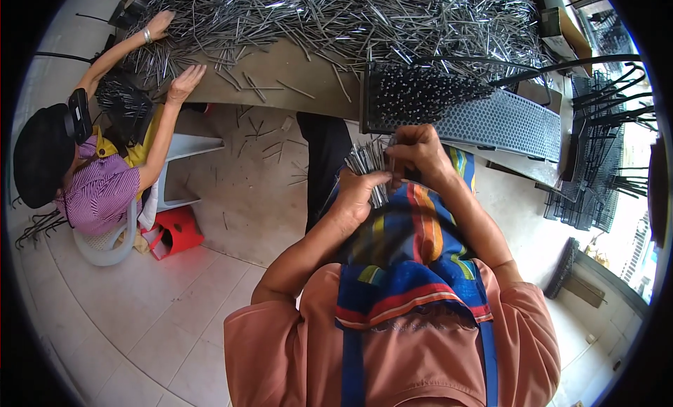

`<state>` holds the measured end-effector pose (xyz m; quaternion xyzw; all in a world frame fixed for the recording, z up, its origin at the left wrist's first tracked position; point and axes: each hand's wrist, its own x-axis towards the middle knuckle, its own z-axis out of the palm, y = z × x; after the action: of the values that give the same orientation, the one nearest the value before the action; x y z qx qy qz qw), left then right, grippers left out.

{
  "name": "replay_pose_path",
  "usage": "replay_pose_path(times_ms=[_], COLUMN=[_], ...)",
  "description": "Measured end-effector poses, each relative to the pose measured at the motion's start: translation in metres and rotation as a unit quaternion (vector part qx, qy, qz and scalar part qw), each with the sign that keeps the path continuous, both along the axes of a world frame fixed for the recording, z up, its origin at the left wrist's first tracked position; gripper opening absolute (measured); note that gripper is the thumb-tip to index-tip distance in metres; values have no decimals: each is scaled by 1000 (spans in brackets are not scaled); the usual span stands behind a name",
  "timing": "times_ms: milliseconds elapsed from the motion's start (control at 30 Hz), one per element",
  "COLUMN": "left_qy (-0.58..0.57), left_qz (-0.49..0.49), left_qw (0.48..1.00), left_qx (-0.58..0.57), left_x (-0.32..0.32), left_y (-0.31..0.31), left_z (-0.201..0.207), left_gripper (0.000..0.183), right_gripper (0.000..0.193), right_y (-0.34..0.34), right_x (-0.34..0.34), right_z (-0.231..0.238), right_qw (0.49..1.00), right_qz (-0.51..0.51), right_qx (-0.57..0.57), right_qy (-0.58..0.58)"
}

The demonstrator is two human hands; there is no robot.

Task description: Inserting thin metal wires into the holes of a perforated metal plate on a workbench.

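Observation:
My left hand (356, 197) is wrapped round a bundle of thin metal rods (364, 156), held upright over my lap. Against the bundle's right side, my right hand (422, 154) has its fingers curled in a pinch; what they grip, if anything, is hidden. Just beyond my hands lies a long metal tray (522, 119) with a grid of small holes. Many dark rods (420, 91) stand packed in its left part. Behind it, a large heap of loose metal rods (336, 21) covers the table.
At left a seated co-worker in a striped shirt (105, 182) reaches both hands to the heap's edge. The brown table edge (280, 91) runs between us. A red bag (179, 232) and scattered rods lie on the floor. Black wire racks (592, 154) stand at right.

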<state>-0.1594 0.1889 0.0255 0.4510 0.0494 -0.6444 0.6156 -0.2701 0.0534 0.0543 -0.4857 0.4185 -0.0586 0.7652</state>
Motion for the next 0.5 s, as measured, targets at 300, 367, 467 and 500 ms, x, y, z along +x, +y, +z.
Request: replay_pose_path(times_ms=[300, 367, 467, 500], left_qy=[-23, -83, -36, -36], left_qz=[-10, -49, -19, -19], left_qw=[998, 993, 996, 996], left_qx=[61, 69, 74, 76], left_x=[-3, -5, -5, -5], left_y=[12, 11, 8, 7], left_z=[-26, -21, -15, -14], left_gripper=[16, 15, 14, 14], right_gripper=[6, 7, 11, 12], right_y=[-6, -8, -11, -12], right_x=[-8, -3, -2, -2], right_z=[-13, -17, -18, -20], right_qw=[928, 868, 843, 832], right_qz=[-191, -191, -148, -130], right_qx=[-317, -449, -513, -536], right_qy=[-31, -88, -66, -63])
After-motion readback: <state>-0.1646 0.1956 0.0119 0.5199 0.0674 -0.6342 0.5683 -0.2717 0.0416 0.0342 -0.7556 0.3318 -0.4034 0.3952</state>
